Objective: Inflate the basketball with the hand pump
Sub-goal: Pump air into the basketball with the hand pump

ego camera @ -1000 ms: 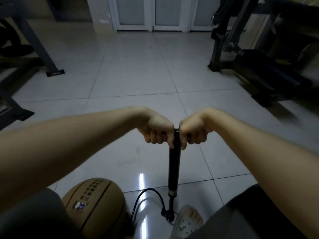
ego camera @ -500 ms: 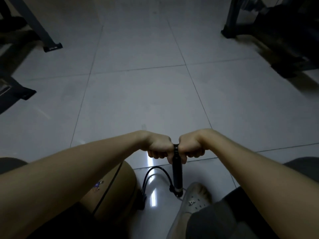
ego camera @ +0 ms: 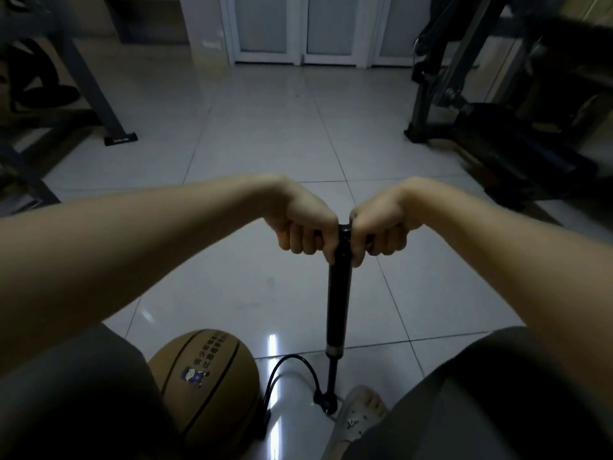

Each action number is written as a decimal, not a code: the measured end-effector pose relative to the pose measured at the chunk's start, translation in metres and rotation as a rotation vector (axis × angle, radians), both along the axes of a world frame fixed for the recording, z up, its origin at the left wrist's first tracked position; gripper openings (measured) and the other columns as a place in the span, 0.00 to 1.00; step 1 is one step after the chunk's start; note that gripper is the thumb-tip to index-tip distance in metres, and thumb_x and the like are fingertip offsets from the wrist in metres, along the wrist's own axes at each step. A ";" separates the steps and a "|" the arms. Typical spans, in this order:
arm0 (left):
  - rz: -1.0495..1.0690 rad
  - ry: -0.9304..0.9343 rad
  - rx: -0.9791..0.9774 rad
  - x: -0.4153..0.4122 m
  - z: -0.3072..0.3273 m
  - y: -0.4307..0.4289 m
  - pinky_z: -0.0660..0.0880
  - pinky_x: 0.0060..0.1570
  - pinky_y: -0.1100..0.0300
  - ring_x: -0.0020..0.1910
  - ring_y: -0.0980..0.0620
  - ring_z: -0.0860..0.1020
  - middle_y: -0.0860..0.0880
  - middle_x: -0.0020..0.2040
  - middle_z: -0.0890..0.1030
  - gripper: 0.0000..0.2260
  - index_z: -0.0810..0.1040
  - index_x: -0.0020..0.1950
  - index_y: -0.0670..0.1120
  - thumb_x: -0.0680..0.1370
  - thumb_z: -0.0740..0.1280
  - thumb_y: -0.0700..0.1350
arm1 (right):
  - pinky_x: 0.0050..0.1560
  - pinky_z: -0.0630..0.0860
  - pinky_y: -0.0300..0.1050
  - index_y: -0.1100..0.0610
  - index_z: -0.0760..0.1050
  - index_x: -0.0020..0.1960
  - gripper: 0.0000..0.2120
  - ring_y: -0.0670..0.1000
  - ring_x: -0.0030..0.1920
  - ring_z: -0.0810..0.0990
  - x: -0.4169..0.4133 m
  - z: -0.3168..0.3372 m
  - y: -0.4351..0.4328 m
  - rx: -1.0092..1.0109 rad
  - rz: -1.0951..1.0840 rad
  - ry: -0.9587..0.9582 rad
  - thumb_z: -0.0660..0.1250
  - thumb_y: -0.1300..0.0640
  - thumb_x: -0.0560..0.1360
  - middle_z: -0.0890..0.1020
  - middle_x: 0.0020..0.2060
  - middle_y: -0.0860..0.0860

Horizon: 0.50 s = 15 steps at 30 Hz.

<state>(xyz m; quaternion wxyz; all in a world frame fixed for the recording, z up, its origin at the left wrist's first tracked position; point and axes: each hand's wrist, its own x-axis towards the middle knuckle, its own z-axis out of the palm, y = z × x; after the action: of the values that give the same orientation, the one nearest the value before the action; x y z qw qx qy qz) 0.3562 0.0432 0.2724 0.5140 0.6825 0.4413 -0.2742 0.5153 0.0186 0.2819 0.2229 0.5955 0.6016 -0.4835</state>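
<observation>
A black hand pump (ego camera: 337, 303) stands upright on the tiled floor in front of me. My left hand (ego camera: 303, 227) grips the left half of its T-handle and my right hand (ego camera: 379, 229) grips the right half, fingers curled under the bar. The handle is raised, and a thin rod shows below the barrel. A brown basketball (ego camera: 207, 380) lies on the floor at lower left, partly hidden by my left knee. A black hose (ego camera: 293, 370) loops from the pump's base toward the ball; its joint with the ball is hidden.
My foot in a pale clog (ego camera: 356, 419) rests by the pump's base. Dark metal frame legs (ego camera: 99, 104) stand at the left and black exercise equipment (ego camera: 481, 127) at the right. White doors (ego camera: 300, 28) close the far wall.
Half a second ago the handle was pushed down near the base; both hands have since pulled it up again, as high as one second ago. The ball has stayed put.
</observation>
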 end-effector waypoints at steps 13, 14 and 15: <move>0.011 -0.056 -0.011 -0.002 -0.154 -0.007 0.50 0.34 0.54 0.27 0.51 0.56 0.50 0.28 0.61 0.10 0.73 0.34 0.46 0.73 0.69 0.37 | 0.29 0.55 0.42 0.57 0.73 0.37 0.08 0.49 0.25 0.57 -0.008 -0.151 -0.007 -0.074 -0.009 -0.026 0.69 0.65 0.71 0.63 0.25 0.50; 0.010 -0.058 -0.031 -0.001 -0.162 -0.009 0.50 0.33 0.55 0.27 0.51 0.56 0.50 0.28 0.61 0.10 0.73 0.34 0.46 0.73 0.69 0.37 | 0.29 0.55 0.41 0.57 0.73 0.37 0.07 0.49 0.25 0.58 -0.007 -0.158 -0.009 -0.087 -0.011 -0.021 0.69 0.65 0.71 0.63 0.25 0.50; 0.008 -0.058 -0.046 0.000 -0.170 -0.012 0.51 0.32 0.56 0.27 0.51 0.56 0.50 0.27 0.61 0.10 0.73 0.34 0.46 0.72 0.69 0.37 | 0.29 0.55 0.41 0.58 0.74 0.38 0.07 0.49 0.25 0.58 -0.006 -0.166 -0.012 -0.095 -0.011 -0.022 0.69 0.65 0.71 0.64 0.24 0.50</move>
<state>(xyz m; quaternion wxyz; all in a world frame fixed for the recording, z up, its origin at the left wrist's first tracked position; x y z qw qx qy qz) 0.3567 0.0316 0.1027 0.5431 0.6764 0.4228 -0.2623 0.5092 0.0070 0.1162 0.2548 0.5930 0.5722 -0.5060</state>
